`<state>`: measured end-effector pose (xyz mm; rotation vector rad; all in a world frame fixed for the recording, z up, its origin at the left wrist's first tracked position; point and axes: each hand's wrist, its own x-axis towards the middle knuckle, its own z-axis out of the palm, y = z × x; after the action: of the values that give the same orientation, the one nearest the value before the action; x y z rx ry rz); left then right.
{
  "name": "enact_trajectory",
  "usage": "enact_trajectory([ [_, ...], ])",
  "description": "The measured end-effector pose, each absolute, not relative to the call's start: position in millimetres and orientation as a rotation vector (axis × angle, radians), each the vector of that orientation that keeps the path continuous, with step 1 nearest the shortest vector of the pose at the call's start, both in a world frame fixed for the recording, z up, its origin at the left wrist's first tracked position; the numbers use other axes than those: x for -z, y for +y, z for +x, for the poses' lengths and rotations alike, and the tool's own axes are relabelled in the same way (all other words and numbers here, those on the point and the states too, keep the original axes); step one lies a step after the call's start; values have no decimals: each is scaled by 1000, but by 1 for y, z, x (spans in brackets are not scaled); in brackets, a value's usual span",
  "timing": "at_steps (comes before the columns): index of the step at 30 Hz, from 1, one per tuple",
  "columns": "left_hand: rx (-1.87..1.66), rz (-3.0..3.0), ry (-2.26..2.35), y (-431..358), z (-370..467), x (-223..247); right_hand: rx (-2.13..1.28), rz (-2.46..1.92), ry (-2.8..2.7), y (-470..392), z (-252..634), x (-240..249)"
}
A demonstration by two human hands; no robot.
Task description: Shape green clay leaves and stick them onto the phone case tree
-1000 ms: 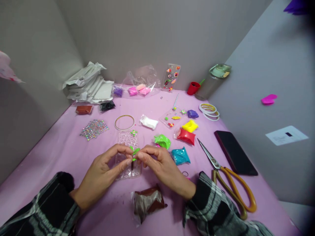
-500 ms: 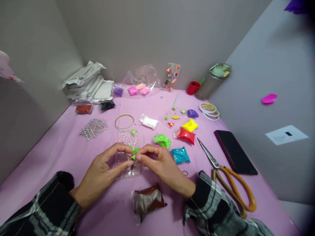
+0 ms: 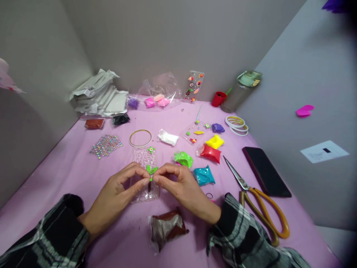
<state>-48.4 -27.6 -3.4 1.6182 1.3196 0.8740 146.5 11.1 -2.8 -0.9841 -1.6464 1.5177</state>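
A clear phone case [image 3: 145, 158] lies on the pink tablecloth, with a small green flower [image 3: 151, 149] near its top edge. Green leaf-shaped clay [image 3: 152, 170] sits over the middle of the case, above a thin dark brown strip [image 3: 149, 186]. My left hand [image 3: 119, 195] pinches at the left side of the green clay, thumb and forefinger together. From the right, my right hand [image 3: 185, 188] pinches at the same clay, its fingertips nearly touching those of my left hand. The fingertips hide part of the clay.
A brown clay packet [image 3: 169, 227] lies in front of my hands. Green [image 3: 184, 159], teal [image 3: 204, 175] and red [image 3: 210, 153] packets lie to the right, then scissors [image 3: 244, 186] and a phone [image 3: 266, 171]. Gems [image 3: 106, 146] are at left; a bottle [image 3: 241, 91] stands behind.
My left fingertips have closed in on the green clay, and the gap between my hands has narrowed slightly. The leaf pieces now stand more spread above my fingertips.
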Motion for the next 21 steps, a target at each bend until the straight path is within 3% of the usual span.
enact_trajectory([
  [21,-1141,1380,1180,-16,-23,-13,-1593,-888,-1412,18,159,-9],
])
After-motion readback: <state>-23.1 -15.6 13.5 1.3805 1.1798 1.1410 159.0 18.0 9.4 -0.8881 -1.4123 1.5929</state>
